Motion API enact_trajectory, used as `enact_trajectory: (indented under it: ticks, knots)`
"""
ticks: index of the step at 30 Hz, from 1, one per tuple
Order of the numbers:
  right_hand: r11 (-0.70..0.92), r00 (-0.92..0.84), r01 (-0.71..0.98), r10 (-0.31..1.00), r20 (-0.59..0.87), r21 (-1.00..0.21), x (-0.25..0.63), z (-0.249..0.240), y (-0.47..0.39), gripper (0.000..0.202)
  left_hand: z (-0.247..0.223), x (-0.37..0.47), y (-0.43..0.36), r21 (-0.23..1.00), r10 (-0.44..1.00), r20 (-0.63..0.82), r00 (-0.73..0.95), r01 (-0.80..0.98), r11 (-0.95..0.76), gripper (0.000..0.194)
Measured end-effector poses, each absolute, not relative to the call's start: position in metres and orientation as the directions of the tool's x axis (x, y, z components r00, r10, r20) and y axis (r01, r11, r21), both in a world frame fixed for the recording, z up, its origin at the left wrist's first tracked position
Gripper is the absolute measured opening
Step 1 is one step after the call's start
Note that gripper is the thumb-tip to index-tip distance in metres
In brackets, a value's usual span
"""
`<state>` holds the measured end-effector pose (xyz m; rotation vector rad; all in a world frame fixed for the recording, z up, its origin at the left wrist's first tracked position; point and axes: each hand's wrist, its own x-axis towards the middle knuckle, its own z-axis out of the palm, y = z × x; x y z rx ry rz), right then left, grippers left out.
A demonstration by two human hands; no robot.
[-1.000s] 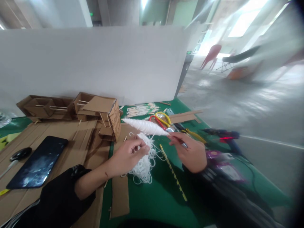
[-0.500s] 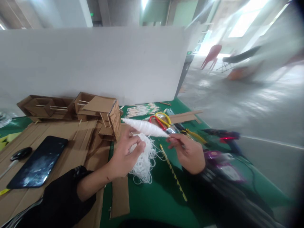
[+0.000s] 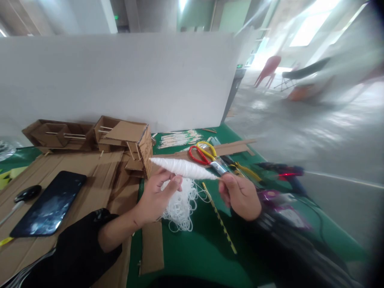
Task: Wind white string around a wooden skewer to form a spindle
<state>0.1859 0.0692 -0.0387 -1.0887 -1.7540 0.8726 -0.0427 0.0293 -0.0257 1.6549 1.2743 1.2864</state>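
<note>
From my end, white wound spindle (image 3: 186, 169) over loose string pile (image 3: 181, 208); right hand (image 3: 241, 196) pinches its right tip, left hand (image 3: 157, 196) curls at left, grip unclear. Tugging could snarl the pile. Green table (image 3: 186, 256), white partition (image 3: 120, 80) far, grey floor (image 3: 270, 116) right.

A white, thread-wound spindle (image 3: 183, 168) (fat-middled, tapered) slants slightly down rightward — above a loose white string tangle (image 3: 183, 210).

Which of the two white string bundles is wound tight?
The spindle, whose end the right hand holds; the other is the loose tangle of loops lying on the table.
</note>
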Motion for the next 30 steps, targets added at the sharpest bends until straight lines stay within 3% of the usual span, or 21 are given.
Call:
enact_trajectory:
  ticks: [6,12,17,20,26,30]
  knots:
    - [0.364,-0.326,0.353,0.911,0.252,-0.862,0.1885,-0.0391,0.0741,0.058,-0.0281,-0.0428,0.0304,0.943,0.963,0.271,0.009,0.201,-0.267,0.041]
    - [0.411,-0.337,0.234,0.884,0.323,-0.881,0.1857,-0.0440,0.0769,0.029,-0.0285,-0.0434,0.0312,0.937,0.946,0.309,-0.103,0.204,-0.284,0.039]
    - [0.545,-0.295,0.421,0.838,0.459,-0.725,0.1890,-0.0470,0.0769,0.020,-0.0277,-0.0435,0.0318,0.943,0.952,0.299,-0.063,0.175,-0.284,0.036]
    - [0.572,-0.300,0.445,0.820,0.488,-0.689,0.1905,-0.0458,0.0766,0.026,-0.0268,-0.0428,0.0306,0.947,0.955,0.296,-0.002,0.135,-0.293,0.035]
    - [0.504,-0.302,0.416,0.862,0.408,-0.757,0.1897,-0.0406,0.0734,0.045,-0.0265,-0.0430,0.0297,0.948,0.954,0.297,0.041,0.104,-0.300,0.035]
    - [0.494,-0.330,0.359,0.861,0.387,-0.792,0.1889,-0.0433,0.0744,0.038,-0.0293,-0.0436,0.0318,0.944,0.948,0.317,0.010,0.093,-0.317,0.036]
